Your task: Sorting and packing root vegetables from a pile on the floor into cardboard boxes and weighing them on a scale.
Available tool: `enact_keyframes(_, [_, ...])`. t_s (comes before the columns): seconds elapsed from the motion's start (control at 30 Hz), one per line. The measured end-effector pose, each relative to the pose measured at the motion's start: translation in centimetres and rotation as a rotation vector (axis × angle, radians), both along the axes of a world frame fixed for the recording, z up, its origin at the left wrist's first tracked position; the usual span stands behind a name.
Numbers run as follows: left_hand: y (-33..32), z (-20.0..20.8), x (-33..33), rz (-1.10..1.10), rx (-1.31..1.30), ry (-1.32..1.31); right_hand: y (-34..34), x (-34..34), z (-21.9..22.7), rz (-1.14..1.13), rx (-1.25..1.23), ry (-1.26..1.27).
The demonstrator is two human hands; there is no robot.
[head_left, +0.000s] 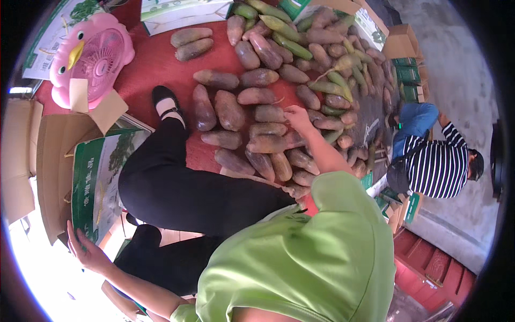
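The root vegetables [229, 110] are mostly dull purple-brown, some blotched with grey, while the longer roots [284, 28] at the top run from yellow-green to deep green. Beneath them the floor covering [142, 70] is vivid red. The carton [88, 188] at the left pairs a green band with white and a dark leafy print; its flaps [53, 161] are plain brown. The duck-shaped basin [120, 45] is pink, with a yellow beak [75, 55]. Plain lime green colours the near shirt [300, 252], black the trousers [198, 193]. A co-worker's top [439, 169] has black-and-white stripes, above blue jeans [416, 119].
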State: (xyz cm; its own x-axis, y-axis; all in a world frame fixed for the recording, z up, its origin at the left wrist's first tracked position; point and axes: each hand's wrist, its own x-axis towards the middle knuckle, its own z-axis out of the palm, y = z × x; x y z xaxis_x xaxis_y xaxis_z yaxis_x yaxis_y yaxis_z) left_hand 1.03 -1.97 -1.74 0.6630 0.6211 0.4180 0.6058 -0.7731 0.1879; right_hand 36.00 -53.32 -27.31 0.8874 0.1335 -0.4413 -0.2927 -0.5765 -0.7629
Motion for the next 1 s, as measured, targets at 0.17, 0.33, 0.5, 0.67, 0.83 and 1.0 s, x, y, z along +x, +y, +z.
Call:
enact_keyframes(0.17, [0.6,-1.0,-0.5,0.013,-0.044,-0.017,-9.6,-2.8,-2.9,0.025,-0.400,-0.111])
enact_keyframes(0.33, [0.8,-0.7,-0.8,-0.004,0.021,0.019,-14.5,-6.1,-4.1,0.031,-0.463,0.287])
enact_keyframes(0.5, [0.9,-2.7,0.0,0.052,-0.106,-0.037,-32.2,-10.2,-10.2,-0.036,-0.097,0.432])
enact_keyframes(0.67, [1.0,0.0,-1.4,0.076,-0.001,-0.042,-25.6,-9.9,-10.0,0.819,-0.945,0.151])
enact_keyframes(0.83, [1.9,-1.3,-2.1,0.112,0.024,-0.042,-22.9,-7.8,-7.2,-0.788,-0.238,0.311])
enact_keyframes(1.0, [1.8,-3.2,-1.2,0.087,-0.077,-0.124,-29.0,-7.2,-10.9,-0.989,-0.173,0.118])
